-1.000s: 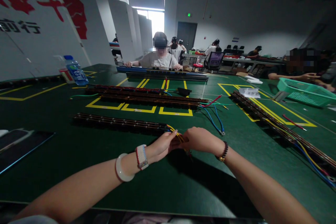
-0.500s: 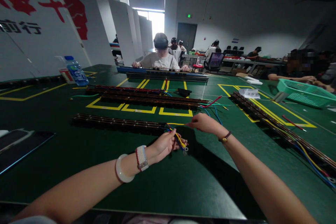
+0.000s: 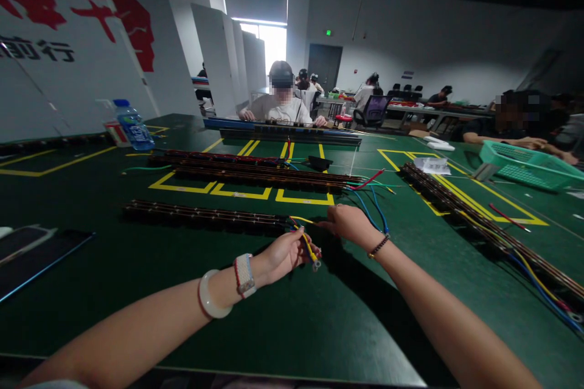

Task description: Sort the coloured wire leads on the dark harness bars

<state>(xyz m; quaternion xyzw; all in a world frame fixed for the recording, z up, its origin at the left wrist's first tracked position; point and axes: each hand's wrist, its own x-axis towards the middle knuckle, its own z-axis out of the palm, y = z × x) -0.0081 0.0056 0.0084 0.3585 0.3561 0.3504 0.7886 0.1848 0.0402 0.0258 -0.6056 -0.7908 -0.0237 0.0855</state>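
Observation:
My left hand (image 3: 285,255) is closed around several yellow and blue wires (image 3: 308,245), whose ring terminals (image 3: 316,265) stick out past the fingers. These wires come from the right end of a long dark strip (image 3: 205,214) with copper-coloured rails, lying on the green table. Just to the right, my right hand (image 3: 351,225) pinches the free end of a single yellow wire (image 3: 302,219) from that same end. The wire runs roughly level between strip and fingertips; its tip is hidden by the fingers.
Further strips (image 3: 260,175) with loose coloured wires lie beyond my hands, and another strip (image 3: 493,228) stretches along the right. A green basket (image 3: 531,164), a bottle (image 3: 134,126) and a dark flat panel (image 3: 43,258) rest on the table. A person (image 3: 283,100) sits opposite.
My right hand has come slightly left and down, slackening the yellow wire a little. The left hand keeps its hold, with the ring terminals shifted slightly left and down.

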